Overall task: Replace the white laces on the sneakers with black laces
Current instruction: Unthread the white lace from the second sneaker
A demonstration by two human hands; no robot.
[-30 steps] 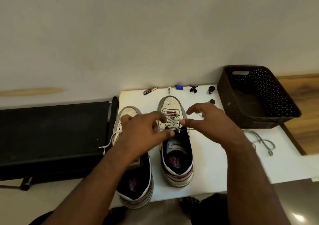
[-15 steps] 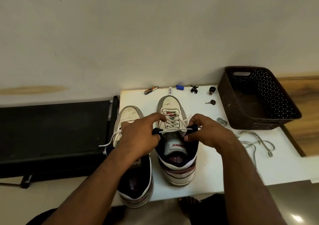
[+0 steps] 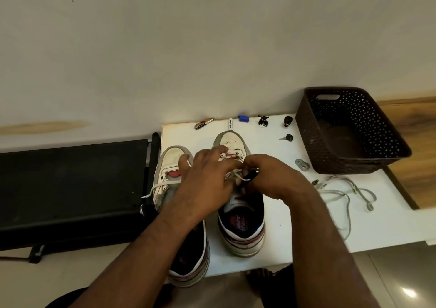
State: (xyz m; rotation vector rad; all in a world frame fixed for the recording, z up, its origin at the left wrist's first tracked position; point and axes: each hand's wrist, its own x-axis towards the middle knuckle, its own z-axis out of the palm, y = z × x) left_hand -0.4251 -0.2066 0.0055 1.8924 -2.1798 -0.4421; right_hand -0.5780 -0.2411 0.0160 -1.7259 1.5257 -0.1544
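Both hands over right sneaker [image 3: 238,189]; its long axis runs away from person. Right hand [image 3: 273,178] pinches collar edge; left hand [image 3: 207,185] fingers curled at white lace [image 3: 232,174], grip unclear.

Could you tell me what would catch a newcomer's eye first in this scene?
Two hands, the left hand and right hand, meet over the laces of the right-side sneaker on the white table, its partner sneaker close beside. To the right stands a dark perforated basket, with a loose pale lace lying in front of it.
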